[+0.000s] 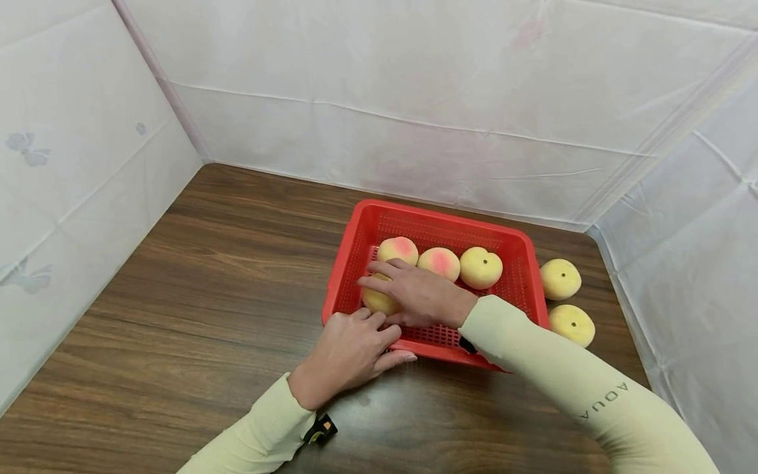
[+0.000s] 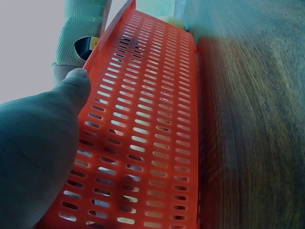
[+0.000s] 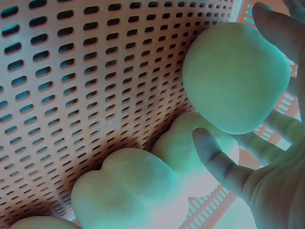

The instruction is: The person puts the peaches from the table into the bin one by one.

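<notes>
A red perforated plastic basket (image 1: 529, 266) stands on the wooden table. Over its near left rim my left hand (image 1: 355, 345) grips, fingers hooked on top; the left wrist view has the thumb (image 2: 76, 83) along the rim. Inside the basket my right hand (image 1: 423, 293) holds a yellow peach (image 1: 379, 301) in the near left corner, thumb on one side and fingers on the other in the right wrist view. The hand covers part of this peach (image 3: 236, 76). Along the far side sit a pink-blushed peach (image 1: 398, 250), another blushed peach (image 1: 439, 263) and a yellow peach (image 1: 481, 268).
Two more peaches lie on the table just right of the basket, one peach (image 1: 560, 279) behind the other peach (image 1: 572, 325). White sheeting (image 1: 379, 131) hangs behind the table and along both sides. Brown table surface (image 1: 207, 283) extends to the left of the basket.
</notes>
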Tool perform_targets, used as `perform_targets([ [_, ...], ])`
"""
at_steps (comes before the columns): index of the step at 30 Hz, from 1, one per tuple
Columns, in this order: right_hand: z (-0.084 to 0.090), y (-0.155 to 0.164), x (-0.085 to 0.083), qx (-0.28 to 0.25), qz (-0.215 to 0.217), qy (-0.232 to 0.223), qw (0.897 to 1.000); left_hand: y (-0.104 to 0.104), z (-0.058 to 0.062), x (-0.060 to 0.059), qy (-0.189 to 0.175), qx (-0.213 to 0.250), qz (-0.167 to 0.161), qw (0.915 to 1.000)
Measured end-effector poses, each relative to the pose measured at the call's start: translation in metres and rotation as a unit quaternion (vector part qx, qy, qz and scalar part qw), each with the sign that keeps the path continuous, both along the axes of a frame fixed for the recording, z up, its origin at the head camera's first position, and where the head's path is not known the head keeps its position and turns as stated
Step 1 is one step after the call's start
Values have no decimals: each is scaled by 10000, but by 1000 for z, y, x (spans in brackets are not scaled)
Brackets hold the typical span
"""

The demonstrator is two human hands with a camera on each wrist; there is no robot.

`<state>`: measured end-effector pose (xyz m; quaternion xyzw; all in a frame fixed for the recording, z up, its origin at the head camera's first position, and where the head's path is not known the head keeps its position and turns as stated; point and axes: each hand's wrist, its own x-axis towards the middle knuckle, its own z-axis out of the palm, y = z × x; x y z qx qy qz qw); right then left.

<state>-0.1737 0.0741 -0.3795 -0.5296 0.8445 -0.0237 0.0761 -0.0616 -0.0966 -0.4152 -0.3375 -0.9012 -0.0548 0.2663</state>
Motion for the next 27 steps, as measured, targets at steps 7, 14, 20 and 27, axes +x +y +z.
perform_targets([
  [7, 4, 3, 1, -87, -29, 98, 9999, 0, 0, 0, 19, -25, -5, 10000],
  [14, 11, 13, 0, -191, -62, 71, 9998, 0, 1, 0, -68, -56, 3, 10000],
  [20, 17, 25, 0, -138, -357, 53, 9993, 0, 0, 0, 10, -90, 9, 10000],
  [27, 26, 47, -1, -221, -885, -89, 9958, 1, -2, 0, 135, -64, 35, 9999],
])
